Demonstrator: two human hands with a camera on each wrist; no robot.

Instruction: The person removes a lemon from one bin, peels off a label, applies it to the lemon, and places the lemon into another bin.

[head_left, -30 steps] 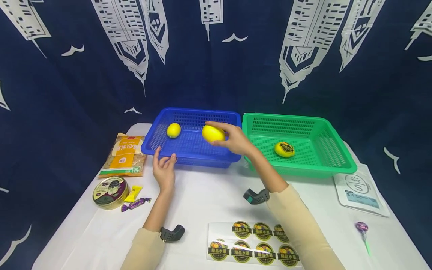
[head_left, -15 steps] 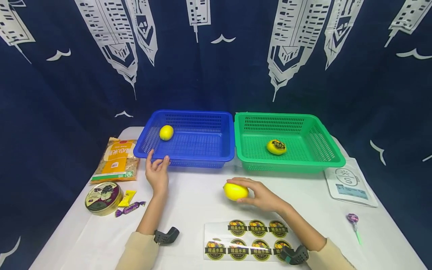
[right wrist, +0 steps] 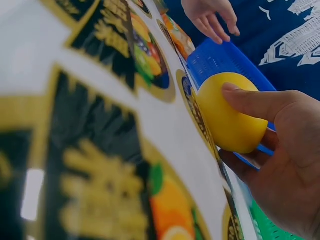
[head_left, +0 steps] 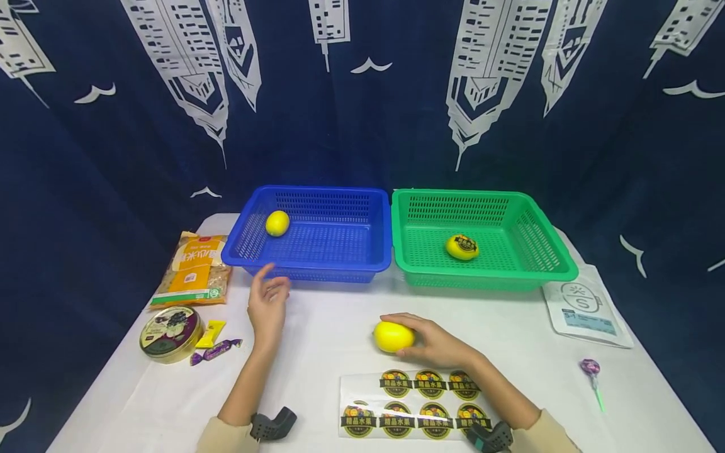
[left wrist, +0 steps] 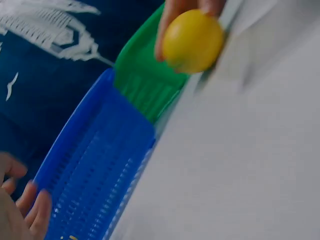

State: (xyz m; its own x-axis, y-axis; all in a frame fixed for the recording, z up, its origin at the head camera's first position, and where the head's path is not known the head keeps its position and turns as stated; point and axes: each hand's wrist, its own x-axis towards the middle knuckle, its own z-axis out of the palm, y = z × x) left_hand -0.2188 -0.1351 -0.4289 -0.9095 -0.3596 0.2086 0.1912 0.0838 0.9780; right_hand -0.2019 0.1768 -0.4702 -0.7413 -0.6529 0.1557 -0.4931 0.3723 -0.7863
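My right hand (head_left: 421, 340) grips a yellow lemon (head_left: 392, 336) on the white table, just above a sheet of round fruit stickers (head_left: 416, 402). The right wrist view shows fingers curled round the lemon (right wrist: 230, 120) with the stickers (right wrist: 115, 50) close below. My left hand (head_left: 267, 301) hovers with loose fingers just in front of the blue basket (head_left: 308, 267), touching nothing. One bare lemon (head_left: 277, 223) lies in the blue basket. A lemon with a sticker (head_left: 462, 246) lies in the green basket (head_left: 487, 277).
At the left lie a snack bag (head_left: 192, 267), a round tin (head_left: 171, 333) and two wrapped candies (head_left: 212, 343). A white pouch (head_left: 586, 308) and a lollipop (head_left: 591, 371) lie at the right. A dark blue printed curtain hangs behind.
My right hand carried the lemon out of the blue basket down to the table by the stickers. My left hand has let go of the blue basket's front rim and lifted slightly.
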